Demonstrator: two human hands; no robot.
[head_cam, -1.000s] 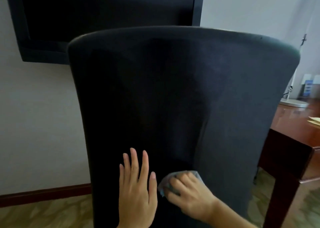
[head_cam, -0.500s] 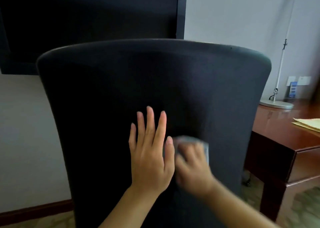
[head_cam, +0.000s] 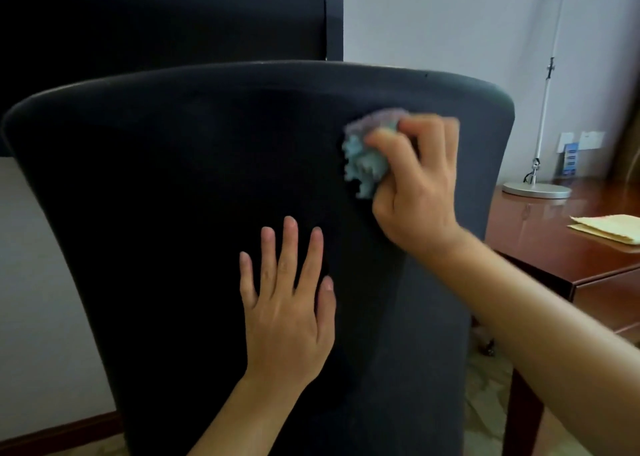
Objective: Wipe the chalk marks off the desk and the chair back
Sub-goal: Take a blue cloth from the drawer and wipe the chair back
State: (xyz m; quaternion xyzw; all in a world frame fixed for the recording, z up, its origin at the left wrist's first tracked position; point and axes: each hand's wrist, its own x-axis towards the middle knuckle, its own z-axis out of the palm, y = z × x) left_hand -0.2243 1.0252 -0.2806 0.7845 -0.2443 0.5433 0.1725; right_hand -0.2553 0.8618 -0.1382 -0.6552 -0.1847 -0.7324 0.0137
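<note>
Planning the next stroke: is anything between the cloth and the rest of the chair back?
Only the left hand, lying flat on the chair back below the cloth gripped by the right hand; elsewhere nothing visible.

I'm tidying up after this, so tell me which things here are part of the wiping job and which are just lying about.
Part of the job:
- cloth, bunched in the right hand
- chair back, with the left hand flat on it
- desk

Just lying about:
- lamp standing on the desk
- yellow papers on the desk
- dark screen on the wall
</note>
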